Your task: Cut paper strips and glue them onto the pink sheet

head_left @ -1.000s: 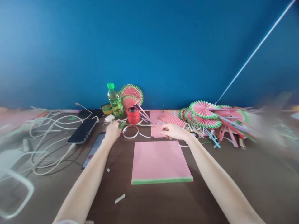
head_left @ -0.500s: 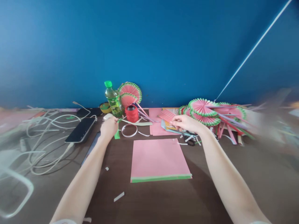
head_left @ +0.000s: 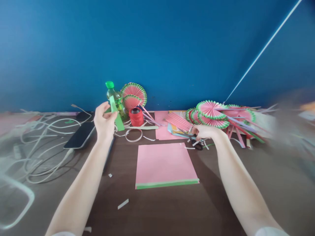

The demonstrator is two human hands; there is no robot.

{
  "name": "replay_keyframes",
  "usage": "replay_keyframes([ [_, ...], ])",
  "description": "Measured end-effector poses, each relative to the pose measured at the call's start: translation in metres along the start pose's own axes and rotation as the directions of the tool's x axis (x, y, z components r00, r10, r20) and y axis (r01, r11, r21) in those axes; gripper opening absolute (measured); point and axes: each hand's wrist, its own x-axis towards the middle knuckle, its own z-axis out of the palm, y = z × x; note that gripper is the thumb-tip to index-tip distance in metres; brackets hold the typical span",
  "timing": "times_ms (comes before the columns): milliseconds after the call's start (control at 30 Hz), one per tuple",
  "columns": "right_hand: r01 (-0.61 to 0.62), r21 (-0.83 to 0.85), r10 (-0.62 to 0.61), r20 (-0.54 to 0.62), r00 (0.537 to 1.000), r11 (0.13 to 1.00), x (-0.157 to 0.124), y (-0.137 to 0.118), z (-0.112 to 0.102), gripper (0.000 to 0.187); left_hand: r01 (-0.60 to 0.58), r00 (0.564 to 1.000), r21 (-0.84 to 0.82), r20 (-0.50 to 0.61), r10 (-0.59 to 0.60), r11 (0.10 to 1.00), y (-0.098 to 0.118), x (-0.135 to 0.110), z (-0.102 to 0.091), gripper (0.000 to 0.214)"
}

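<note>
A pair of bare hands works over a dark surface set against a blue wall. The left hand, raised above the surface, has its grip clamped on a green strip, pinched between thumb and fingers and hanging at a tilt in front of a green-capped bottle. The right hand reaches low at the far side, fingers curled beside a pleated pink paper and over black-handled scissors; whether its grip is closed on them cannot be told. Between the forearms, a pink sheet lies flat, a green band along its near edge. Beyond it sit a white ring and a red spool. Round pink fans edged in green lean by the bottle, and a larger heap of fans rests at the right, just behind the right hand. At left, a dark phone lies among looping white cables. A pale scrap of paper lies on the surface nearer the wearer, to the left of the sheet.
</note>
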Motion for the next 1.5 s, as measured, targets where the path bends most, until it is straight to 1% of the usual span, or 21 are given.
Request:
replay_keyframes([
  [67, -0.001, -0.031, 0.001, -0.009, 1.0, 1.0, 0.001, 0.0, 0.003, 0.034, 0.165, 0.981, -0.213, 0.139, -0.137, 0.963, 0.002, -0.007, 0.009, 0.046],
  [100, 0.001, -0.047, -0.002, -0.017, 1.0, 0.999, 0.0, 0.0, 0.005, 0.034, 0.258, 0.952, -0.261, 0.231, -0.199, 0.93, 0.004, -0.011, 0.014, 0.044],
  [167, 0.008, -0.083, -0.013, -0.051, 0.999, 0.996, -0.002, 0.0, 0.008, 0.035, 0.452, 0.871, -0.288, 0.347, -0.347, 0.845, 0.008, -0.022, 0.023, 0.045],
  [233, 0.014, -0.13, -0.029, -0.114, 0.993, 0.991, -0.006, 0.0, 0.012, 0.036, 0.58, 0.773, -0.258, 0.473, -0.422, 0.773, 0.01, -0.034, 0.03, 0.043],
  [367, 0.037, -0.23, -0.093, -0.238, 0.967, 0.972, -0.014, 0.003, 0.023, 0.036, 0.669, 0.65, -0.161, 0.6, -0.467, 0.726, 0.009, -0.052, 0.039, 0.032],
  [433, 0.048, -0.277, -0.127, -0.277, 0.953, 0.96, -0.016, 0.004, 0.027, 0.037, 0.687, 0.606, -0.118, 0.637, -0.476, 0.717, 0.006, -0.057, 0.041, 0.026],
  [533, 0.049, -0.332, -0.165, -0.331, 0.929, 0.942, -0.021, 0.006, 0.029, 0.035, 0.701, 0.56, -0.086, 0.681, -0.472, 0.708, 0.004, -0.064, 0.043, 0.02],
  [600, 0.007, -0.37, -0.169, -0.407, 0.897, 0.929, -0.025, 0.005, 0.027, 0.029, 0.716, 0.511, -0.049, 0.717, -0.474, 0.696, 0.003, -0.067, 0.044, 0.017],
  [700, -0.093, -0.4, -0.174, -0.583, 0.793, 0.912, -0.033, 0.005, 0.023, 0.027, 0.728, 0.411, 0.037, 0.776, -0.479, 0.685, 0.002, -0.07, 0.045, 0.018],
  [800, -0.126, -0.319, -0.163, -0.739, 0.654, 0.939, -0.039, 0.006, 0.019, 0.027, 0.743, 0.354, 0.074, 0.799, -0.485, 0.665, -0.002, -0.073, 0.047, 0.019],
  [867, -0.097, -0.227, -0.135, -0.818, 0.56, 0.969, -0.04, 0.008, 0.018, 0.023, 0.759, 0.297, 0.105, 0.823, -0.485, 0.642, -0.006, -0.076, 0.047, 0.019],
  [933, -0.04, -0.14, -0.104, -0.872, 0.478, 0.989, -0.04, 0.01, 0.017, 0.018, 0.747, 0.212, 0.166, 0.858, -0.467, 0.644, -0.012, -0.079, 0.047, 0.021],
  [1000, 0.028, -0.056, -0.063, -0.91, 0.411, 0.998, -0.039, 0.012, 0.015, 0.014, 0.693, 0.14, 0.234, 0.884, -0.445, 0.682, -0.016, -0.081, 0.046, 0.022],
  [1033, 0.065, -0.017, -0.041, -0.923, 0.383, 0.998, -0.038, 0.012, 0.015, 0.012, 0.658, 0.118, 0.262, 0.89, -0.44, 0.706, -0.017, -0.082, 0.045, 0.021],
  [1100, 0.145, 0.055, 0.001, -0.937, 0.349, 0.988, -0.037, 0.013, 0.014, 0.013, 0.591, 0.1, 0.305, 0.891, -0.443, 0.747, -0.016, -0.082, 0.044, 0.02],
  [1133, 0.181, 0.09, 0.022, -0.938, 0.346, 0.979, -0.036, 0.013, 0.014, 0.014, 0.567, 0.097, 0.32, 0.889, -0.447, 0.759, -0.015, -0.081, 0.043, 0.02],
  [1200, 0.241, 0.169, 0.072, -0.927, 0.367, 0.956, -0.033, 0.013, 0.014, 0.016, 0.541, 0.096, 0.332, 0.888, -0.449, 0.773, -0.011, -0.079, 0.042, 0.021],
  [1267, 0.292, 0.275, 0.138, -0.901, 0.412, 0.916, -0.03, 0.013, 0.013, 0.02, 0.543, 0.108, 0.325, 0.887, -0.448, 0.774, -0.007, -0.075, 0.041, 0.022],
  [1367, 0.386, 0.417, 0.212, -0.856, 0.472, 0.823, -0.025, 0.011, 0.008, 0.025, 0.58, 0.172, 0.289, 0.871, -0.461, 0.762, -0.003, -0.069, 0.04, 0.025],
  [1433, 0.445, 0.455, 0.229, -0.851, 0.472, 0.772, -0.021, 0.007, 0.003, 0.026, 0.596, 0.232, 0.257, 0.852, -0.47, 0.761, -0.005, -0.066, 0.041, 0.026],
  [1500, 0.504, 0.463, 0.235, -0.861, 0.451, 0.729, -0.018, 0.002, -0.003, 0.024, 0.597, 0.281, 0.238, 0.832, -0.478, 0.766, -0.008, -0.064, 0.041, 0.026],
])
